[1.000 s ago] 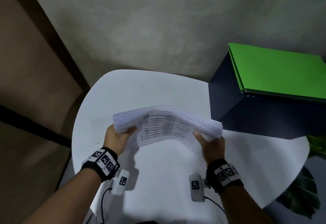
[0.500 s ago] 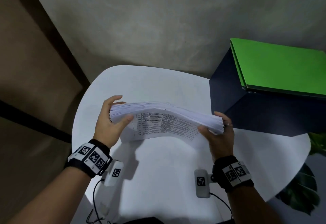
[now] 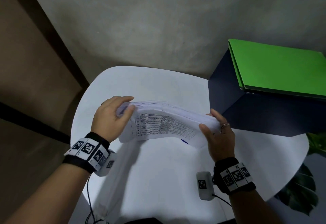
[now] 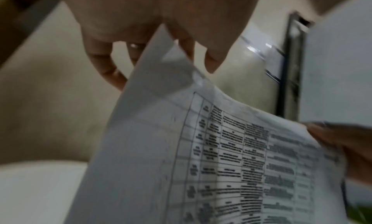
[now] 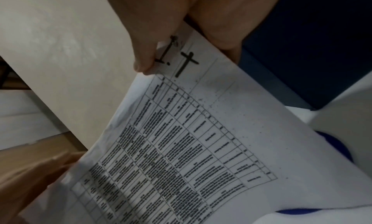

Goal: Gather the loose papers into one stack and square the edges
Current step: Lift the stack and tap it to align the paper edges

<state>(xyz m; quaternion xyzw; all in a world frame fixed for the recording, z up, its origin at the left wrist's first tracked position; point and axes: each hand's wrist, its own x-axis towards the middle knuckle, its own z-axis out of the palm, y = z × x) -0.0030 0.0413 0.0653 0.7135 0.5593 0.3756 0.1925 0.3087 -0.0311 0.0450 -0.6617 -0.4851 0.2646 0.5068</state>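
Note:
A thick stack of white papers [image 3: 164,123], its near sheet printed with a table, is held above the round white table [image 3: 158,185]. The stack stands tilted on its long side and sags in the middle. My left hand [image 3: 127,105] grips its left end, thumb on the near face and fingers over the far side. My right hand [image 3: 211,123] pinches the right end the same way. In the left wrist view the papers [image 4: 221,155] run from my left hand [image 4: 157,58] downward. The right wrist view shows my right hand [image 5: 187,50] on the printed sheet [image 5: 201,140].
A dark blue box [image 3: 247,116] stands at the table's right, close to my right hand, with a green folder [image 3: 278,72] on top. Something small and blue [image 3: 184,141] lies on the table under the papers. A plant [image 3: 299,199] is below the table's right edge.
The stack has turned from a flat arch to more upright. My left hand has moved from under the left end to wrap around it from the side. Both hands have risen a little.

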